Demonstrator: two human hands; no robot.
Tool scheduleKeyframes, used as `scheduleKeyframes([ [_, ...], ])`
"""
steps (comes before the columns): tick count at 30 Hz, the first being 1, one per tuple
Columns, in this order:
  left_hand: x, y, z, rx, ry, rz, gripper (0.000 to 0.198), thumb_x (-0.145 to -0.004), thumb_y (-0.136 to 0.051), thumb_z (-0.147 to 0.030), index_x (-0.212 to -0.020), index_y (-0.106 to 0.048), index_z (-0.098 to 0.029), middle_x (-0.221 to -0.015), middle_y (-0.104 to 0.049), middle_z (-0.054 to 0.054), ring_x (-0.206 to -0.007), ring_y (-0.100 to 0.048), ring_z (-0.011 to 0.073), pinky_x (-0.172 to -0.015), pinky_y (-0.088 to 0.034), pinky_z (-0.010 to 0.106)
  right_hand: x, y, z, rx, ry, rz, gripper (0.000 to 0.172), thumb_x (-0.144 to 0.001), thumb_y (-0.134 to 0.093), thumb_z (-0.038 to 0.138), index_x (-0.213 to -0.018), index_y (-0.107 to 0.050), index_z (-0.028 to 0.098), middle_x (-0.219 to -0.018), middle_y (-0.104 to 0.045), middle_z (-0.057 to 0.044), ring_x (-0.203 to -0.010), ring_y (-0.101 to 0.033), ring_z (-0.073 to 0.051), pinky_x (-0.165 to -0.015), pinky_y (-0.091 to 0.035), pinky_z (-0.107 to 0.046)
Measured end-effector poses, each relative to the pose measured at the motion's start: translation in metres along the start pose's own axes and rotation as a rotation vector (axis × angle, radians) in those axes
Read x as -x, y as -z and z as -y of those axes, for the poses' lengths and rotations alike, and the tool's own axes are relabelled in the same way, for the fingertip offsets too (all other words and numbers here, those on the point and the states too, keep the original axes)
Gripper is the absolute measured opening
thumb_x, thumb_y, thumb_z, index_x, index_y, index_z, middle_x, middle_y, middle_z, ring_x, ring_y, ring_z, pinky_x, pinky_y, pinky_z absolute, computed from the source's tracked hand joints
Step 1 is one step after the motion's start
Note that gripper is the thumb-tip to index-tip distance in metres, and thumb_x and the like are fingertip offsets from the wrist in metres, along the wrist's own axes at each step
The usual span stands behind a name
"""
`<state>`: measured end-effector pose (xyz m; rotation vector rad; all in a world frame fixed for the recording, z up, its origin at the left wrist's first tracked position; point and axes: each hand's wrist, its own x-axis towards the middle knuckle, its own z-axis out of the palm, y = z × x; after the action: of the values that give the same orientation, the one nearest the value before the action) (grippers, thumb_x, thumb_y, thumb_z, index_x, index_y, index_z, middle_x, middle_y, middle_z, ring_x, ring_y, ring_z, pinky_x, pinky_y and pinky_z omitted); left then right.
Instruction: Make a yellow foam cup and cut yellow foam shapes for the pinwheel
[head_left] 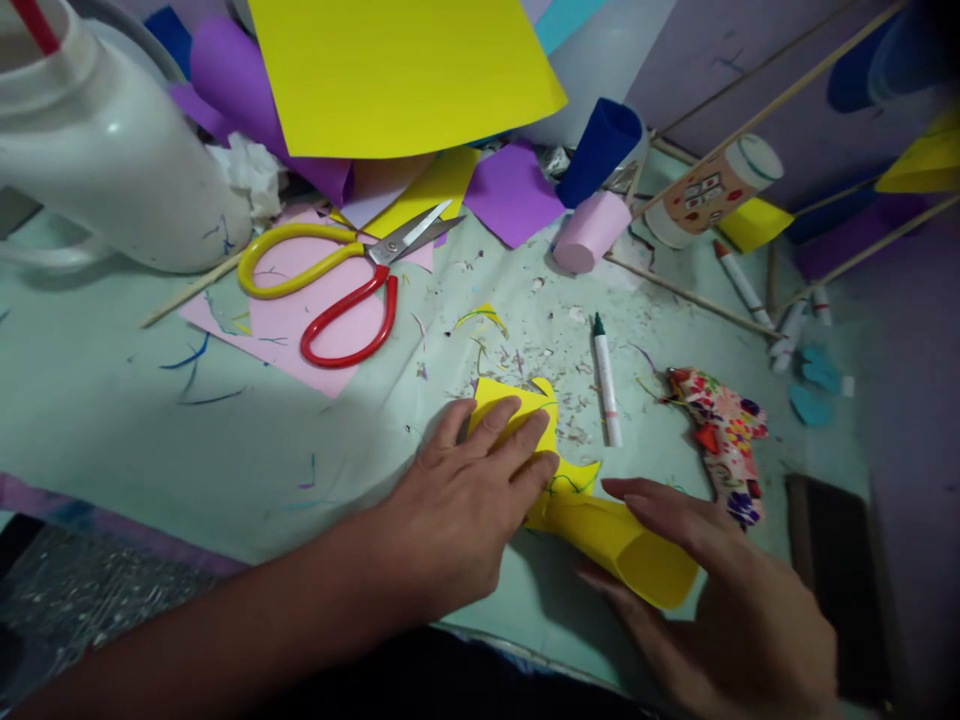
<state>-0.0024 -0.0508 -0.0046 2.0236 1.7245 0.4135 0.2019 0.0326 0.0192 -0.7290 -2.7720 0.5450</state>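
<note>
My left hand (469,500) lies spread on a cut piece of yellow foam sheet (499,393), its fingers pressing it flat on the table. The near right part of the sheet curls into a yellow tube (660,560). Around that tube my right hand (720,590) stands with thumb and fingers apart, one on each side; whether they touch it is hard to tell. Green pen lines mark the yellow piece by my left fingertips. Beyond the tube lies a green-tipped marker (607,385).
Scissors (375,255) with yellow and red handles lie on pink sheets (330,375). A white jug (127,150) stands at the left. A floral-wrapped piece (724,430) and a dark phone-like object (840,580) are at the right. Foam sheets and sticks fill the back.
</note>
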Motion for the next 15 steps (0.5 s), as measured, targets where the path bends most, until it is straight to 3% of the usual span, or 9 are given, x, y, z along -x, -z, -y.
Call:
scheduleKeyframes([
  [5,0.001,-0.002,0.001,-0.015,-0.012,-0.010,0.056,-0.074,-0.045,-0.010,-0.130,-0.044,-0.018,-0.149,-0.033,0.008,-0.137,-0.022,0.0308,-0.105,-0.016,0.054,-0.009,-0.007,0.013,0.105,-0.090,-0.012,0.028,-0.082,-0.055,0.025,-0.107,-0.042,0.027,-0.111,-0.059,-0.012,-0.090,-0.065,-0.029,-0.061,-0.054,-0.039],
  [10,0.002,-0.003,0.002,-0.038,-0.016,-0.004,0.052,-0.078,-0.045,-0.011,-0.129,-0.044,-0.018,-0.148,-0.034,0.009,-0.136,-0.022,0.0322,-0.104,-0.017,0.054,-0.010,-0.005,0.015,0.056,0.023,0.024,0.039,-0.089,-0.044,0.049,-0.116,-0.037,0.022,-0.113,-0.055,-0.018,-0.097,-0.062,-0.030,-0.060,-0.055,-0.036],
  [15,0.001,0.001,0.002,-0.037,-0.026,-0.038,0.050,-0.079,-0.045,-0.010,-0.128,-0.047,-0.019,-0.146,-0.038,0.007,-0.134,-0.027,0.0297,-0.103,-0.019,0.050,-0.010,-0.005,0.017,0.025,0.016,-0.013,0.034,-0.095,-0.028,0.044,-0.118,-0.038,0.021,-0.117,-0.052,-0.016,-0.095,-0.061,-0.025,-0.069,-0.055,-0.036],
])
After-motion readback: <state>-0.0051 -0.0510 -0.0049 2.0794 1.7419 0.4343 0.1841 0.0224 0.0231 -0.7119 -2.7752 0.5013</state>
